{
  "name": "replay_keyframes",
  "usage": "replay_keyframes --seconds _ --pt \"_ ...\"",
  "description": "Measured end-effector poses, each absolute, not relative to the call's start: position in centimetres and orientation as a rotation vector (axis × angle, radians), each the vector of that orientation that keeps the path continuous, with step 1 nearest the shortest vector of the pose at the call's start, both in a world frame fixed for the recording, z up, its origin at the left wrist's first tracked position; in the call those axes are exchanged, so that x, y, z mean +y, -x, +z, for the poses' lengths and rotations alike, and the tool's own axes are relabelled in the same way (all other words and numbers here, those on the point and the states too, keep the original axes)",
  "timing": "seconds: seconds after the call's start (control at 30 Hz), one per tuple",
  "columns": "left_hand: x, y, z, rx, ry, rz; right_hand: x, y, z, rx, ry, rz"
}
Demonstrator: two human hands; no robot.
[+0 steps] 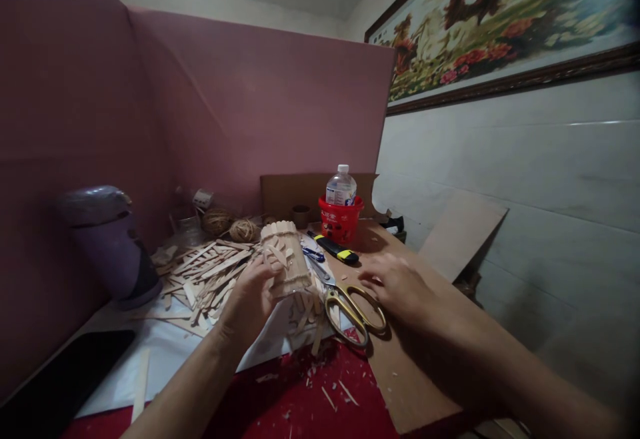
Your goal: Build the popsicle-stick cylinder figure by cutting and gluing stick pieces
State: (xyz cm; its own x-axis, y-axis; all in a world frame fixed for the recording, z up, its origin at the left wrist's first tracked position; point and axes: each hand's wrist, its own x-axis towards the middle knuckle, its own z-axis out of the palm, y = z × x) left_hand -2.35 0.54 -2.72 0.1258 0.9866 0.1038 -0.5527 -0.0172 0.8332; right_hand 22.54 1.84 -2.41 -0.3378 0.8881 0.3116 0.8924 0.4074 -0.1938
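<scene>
My left hand is wrapped round a small cylinder made of wooden sticks glued side by side, held upright above the table. My right hand lies low over the brown board, fingers stretched toward the gold-handled scissors and touching or almost touching their handle loops. A heap of loose wooden sticks lies on white paper just left of the cylinder.
A red bucket with a water bottle stands behind. A yellow-black utility knife, two twine balls, a purple appliance and a dark phone lie around. Pink panels wall off the back and left.
</scene>
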Motion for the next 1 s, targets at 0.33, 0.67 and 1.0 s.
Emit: replay_keyframes --seconds 0.33,0.67,1.0 --pt "0.6 2.0 -2.8 0.617 -0.914 1.373 6.0 -18.7 -2.3 -2.483 1.7 -0.044" --pt "0.7 2.0 -3.4 0.655 -0.917 1.364 6.8 -17.9 -2.3 -2.585 1.645 0.072" --pt "0.6 1.9 -3.1 0.649 -0.929 1.371 5.8 -18.2 -1.4 -2.593 1.508 0.17"
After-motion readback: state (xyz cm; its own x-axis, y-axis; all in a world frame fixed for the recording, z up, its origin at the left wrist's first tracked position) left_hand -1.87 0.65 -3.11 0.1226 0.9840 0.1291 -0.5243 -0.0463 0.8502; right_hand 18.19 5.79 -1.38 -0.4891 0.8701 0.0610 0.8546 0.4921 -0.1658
